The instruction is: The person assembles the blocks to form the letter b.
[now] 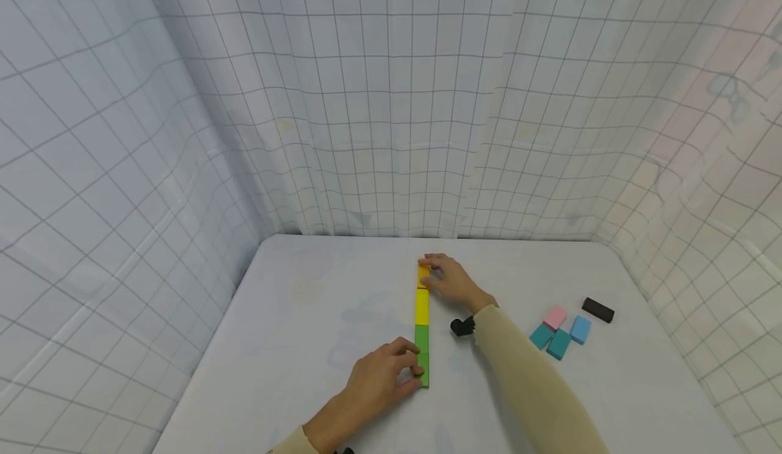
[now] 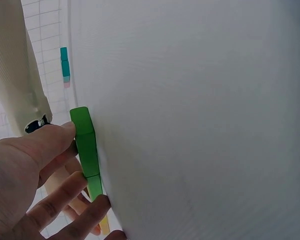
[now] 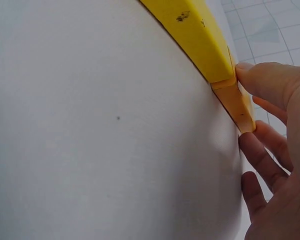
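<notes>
A straight row of rectangular blocks runs away from me down the middle of the table. Nearest is a green block, followed by a second green block, a bright yellow block and an orange-yellow block at the far end. My left hand holds the nearest green block from its left side, thumb at the near end and curled fingers along the side. From the right, my right hand pinches the orange-yellow block, its thumb by the joint with the yellow block and fingertips at the far end.
To the right lie a pink block, a light blue block, two teal blocks, one of them the nearer teal block, and a black cylinder-like piece. A gridded white curtain surrounds the white table.
</notes>
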### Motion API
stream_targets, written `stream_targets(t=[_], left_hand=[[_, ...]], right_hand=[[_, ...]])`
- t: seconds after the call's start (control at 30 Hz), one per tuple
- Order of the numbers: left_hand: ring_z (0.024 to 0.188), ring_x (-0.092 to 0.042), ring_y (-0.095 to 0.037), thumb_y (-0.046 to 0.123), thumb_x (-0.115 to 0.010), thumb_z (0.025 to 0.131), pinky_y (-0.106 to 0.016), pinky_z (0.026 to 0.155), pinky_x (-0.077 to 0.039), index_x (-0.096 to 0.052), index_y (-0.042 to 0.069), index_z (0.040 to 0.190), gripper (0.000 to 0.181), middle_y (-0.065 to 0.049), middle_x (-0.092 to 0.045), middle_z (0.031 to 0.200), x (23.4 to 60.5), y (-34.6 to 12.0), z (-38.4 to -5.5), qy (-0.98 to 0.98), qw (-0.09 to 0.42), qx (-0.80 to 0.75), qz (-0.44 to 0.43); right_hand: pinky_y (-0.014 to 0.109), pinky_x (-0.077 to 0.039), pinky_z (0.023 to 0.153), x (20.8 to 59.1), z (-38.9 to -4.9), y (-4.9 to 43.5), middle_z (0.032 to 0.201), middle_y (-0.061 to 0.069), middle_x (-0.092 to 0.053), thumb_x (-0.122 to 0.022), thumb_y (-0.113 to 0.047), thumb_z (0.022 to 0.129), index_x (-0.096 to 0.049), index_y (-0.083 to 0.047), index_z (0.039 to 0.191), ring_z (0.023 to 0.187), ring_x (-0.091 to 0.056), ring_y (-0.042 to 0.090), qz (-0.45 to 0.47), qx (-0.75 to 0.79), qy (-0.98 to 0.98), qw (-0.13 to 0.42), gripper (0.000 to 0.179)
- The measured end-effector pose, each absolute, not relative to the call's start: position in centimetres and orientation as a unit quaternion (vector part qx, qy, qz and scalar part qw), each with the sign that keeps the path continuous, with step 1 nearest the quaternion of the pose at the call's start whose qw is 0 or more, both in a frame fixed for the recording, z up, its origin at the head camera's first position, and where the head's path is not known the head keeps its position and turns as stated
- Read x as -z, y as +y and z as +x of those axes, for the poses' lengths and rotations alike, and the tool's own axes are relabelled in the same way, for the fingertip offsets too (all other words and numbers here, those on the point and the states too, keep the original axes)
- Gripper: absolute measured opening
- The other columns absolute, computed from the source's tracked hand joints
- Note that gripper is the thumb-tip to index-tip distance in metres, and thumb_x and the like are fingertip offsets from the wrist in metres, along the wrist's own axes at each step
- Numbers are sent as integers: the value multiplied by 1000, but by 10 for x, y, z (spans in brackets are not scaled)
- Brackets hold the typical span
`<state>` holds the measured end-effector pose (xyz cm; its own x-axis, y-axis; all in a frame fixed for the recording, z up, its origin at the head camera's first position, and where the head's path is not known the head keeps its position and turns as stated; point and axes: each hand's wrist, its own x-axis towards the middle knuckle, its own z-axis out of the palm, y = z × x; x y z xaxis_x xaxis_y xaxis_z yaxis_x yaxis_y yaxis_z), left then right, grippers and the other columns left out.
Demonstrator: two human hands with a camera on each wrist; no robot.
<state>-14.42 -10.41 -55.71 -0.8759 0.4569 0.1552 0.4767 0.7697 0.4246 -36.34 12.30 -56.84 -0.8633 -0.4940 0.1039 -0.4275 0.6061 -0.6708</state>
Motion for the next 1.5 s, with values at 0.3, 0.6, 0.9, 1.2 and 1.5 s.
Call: stream_targets(t=[0.3,0.6,0.9,1.2,1.5], left_hand=[[105,-79,-12,33,-99,96,-23,74,-60,-87,31,101,13,11,-79,136,558,-104,-145,-939,29,233,-251],[105,-78,-11,33,-99,96,-22,73,-60,-87,31,100,13,11,-79,135,558,-104,-145,-940,26,230,-250],[103,-78,-10,32,-99,97,-21,72,-59,-86,31,99,13,11,-79,134,557,-104,-143,-938,27,236,-252],[103,-78,-10,32,-99,97,-20,71,-58,-86,31,99,13,11,-79,134,557,-104,-142,-937,28,238,-253],[105,-78,-11,33,-99,97,-21,72,-59,-86,32,100,13,11,-79,135,557,-104,-143,-939,27,232,-251]], right_hand=[[63,-43,136,565,-362,122,177,18,-57,-78,-23,114,-68,-7,161,157,-61,44,-247,363,896,65,50],[67,-39,138,565,-361,122,178,18,-56,-78,-24,114,-69,-6,159,160,-58,46,-252,355,898,64,49],[67,-36,139,568,-362,121,179,16,-55,-78,-26,115,-68,-9,160,165,-53,45,-245,339,906,67,50],[70,-35,139,576,-366,124,178,18,-56,-81,-27,112,-70,-9,159,164,-53,48,-251,356,898,63,51],[68,-41,136,612,-391,132,178,15,-56,-83,-33,110,-72,-14,158,164,-54,45,-269,346,898,43,52]])
